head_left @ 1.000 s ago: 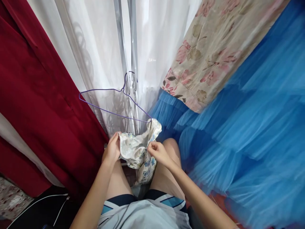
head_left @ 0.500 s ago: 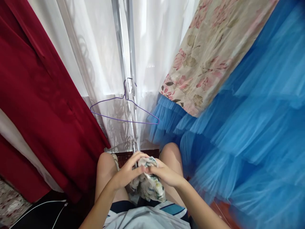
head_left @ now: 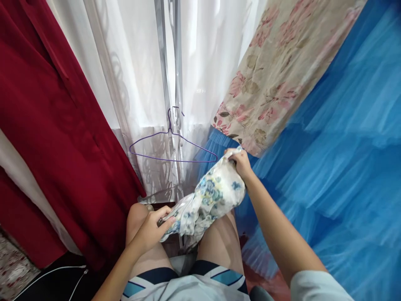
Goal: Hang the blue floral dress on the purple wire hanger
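Note:
A small white garment with a blue flower print [head_left: 207,200] is stretched between my two hands above my knees. My right hand [head_left: 240,161] is raised and closed on its upper end, close to the blue tulle. Lower down, my left hand [head_left: 150,230] pinches the other end over my left knee. An empty purple wire hanger [head_left: 173,146] hangs on the metal rack pole [head_left: 171,75], just above and behind the garment.
A dark red garment [head_left: 46,117] hangs at the left, a sheer white curtain [head_left: 131,75] behind the pole, a beige floral fabric [head_left: 275,67] at upper right and a layered blue tulle skirt [head_left: 338,159] at the right. A white cable [head_left: 53,271] lies at lower left.
The garment came off the hanger, was bunched in both hands over my lap, and is now pulled out lengthwise as my right hand rose to the upper right.

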`<state>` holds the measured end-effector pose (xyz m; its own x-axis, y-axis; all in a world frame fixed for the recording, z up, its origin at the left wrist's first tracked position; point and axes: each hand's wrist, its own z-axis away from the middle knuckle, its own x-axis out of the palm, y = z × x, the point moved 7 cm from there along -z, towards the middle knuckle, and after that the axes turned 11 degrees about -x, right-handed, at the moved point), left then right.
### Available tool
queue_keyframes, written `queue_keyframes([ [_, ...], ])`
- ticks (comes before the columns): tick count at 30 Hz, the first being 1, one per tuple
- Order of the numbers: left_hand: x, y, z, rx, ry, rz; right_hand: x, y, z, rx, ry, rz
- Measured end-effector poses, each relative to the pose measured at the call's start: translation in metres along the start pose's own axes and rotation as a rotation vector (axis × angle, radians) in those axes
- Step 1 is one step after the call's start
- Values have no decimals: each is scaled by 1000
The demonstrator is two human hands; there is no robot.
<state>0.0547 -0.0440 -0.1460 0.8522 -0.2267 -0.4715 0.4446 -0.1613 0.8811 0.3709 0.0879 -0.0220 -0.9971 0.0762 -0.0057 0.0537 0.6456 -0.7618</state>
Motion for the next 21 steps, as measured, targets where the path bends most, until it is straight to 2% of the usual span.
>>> queue_keyframes([
  [2,-14,11,-2,9,57,73,6,5,-39,14,1,0],
  [5,-33,17,-6,11,131,192,40,17,-68,110,-128,-38],
  [8,-58,5,-12,22,220,266,81,26,-58,217,-306,-86],
  [11,-86,-26,-21,12,304,286,97,24,-37,274,-408,-112],
  [13,-100,-48,-31,19,296,169,95,16,-27,275,-416,-157],
  [17,-116,-72,-57,57,209,-349,90,-1,-17,317,-429,-290],
  [19,-134,-70,-71,41,262,-559,92,-4,-14,364,-439,-313],
  [21,-163,-57,-85,4,372,-637,95,-7,-12,389,-427,-331],
])
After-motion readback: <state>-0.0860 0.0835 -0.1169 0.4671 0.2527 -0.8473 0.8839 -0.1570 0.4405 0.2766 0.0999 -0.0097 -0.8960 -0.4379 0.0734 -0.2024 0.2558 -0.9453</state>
